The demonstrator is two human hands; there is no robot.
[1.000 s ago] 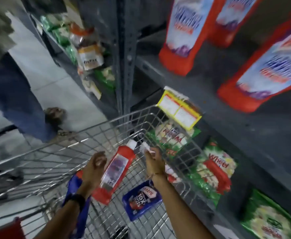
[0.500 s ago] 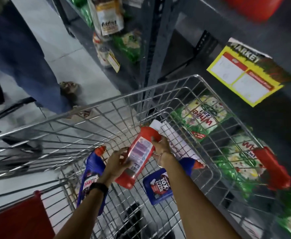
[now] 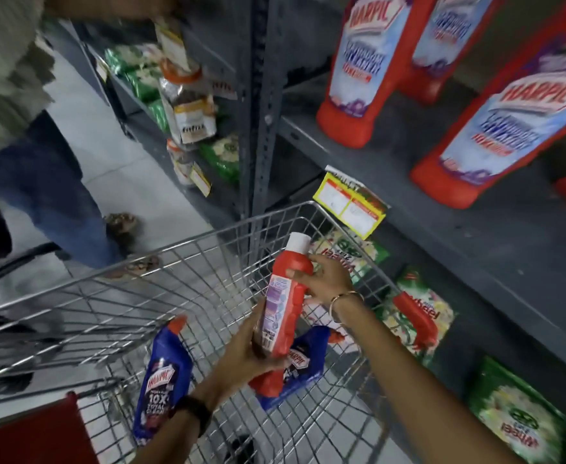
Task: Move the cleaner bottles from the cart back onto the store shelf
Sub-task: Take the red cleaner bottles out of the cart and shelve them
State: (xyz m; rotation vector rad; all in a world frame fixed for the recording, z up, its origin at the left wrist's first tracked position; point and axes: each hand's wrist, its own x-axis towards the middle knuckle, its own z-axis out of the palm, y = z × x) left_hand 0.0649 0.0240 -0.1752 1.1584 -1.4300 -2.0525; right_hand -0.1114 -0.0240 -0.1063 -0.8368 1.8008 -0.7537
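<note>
left of my grip a blue bottle [image 3: 161, 373] lies in the cart [image 3: 181, 249]. my left hand [image 3: 244, 353] cups the red bottle [image 3: 283, 306] low, my right hand [image 3: 328, 279] pinches its neck, steadying it upright for the shelf [image 3: 408, 209] to the right.

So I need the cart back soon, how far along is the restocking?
Done: three red Harpic bottles stand on the shelf. In hand: a red bottle, held by the left hand and right hand above the cart. Left: two blue bottles inside.
</note>
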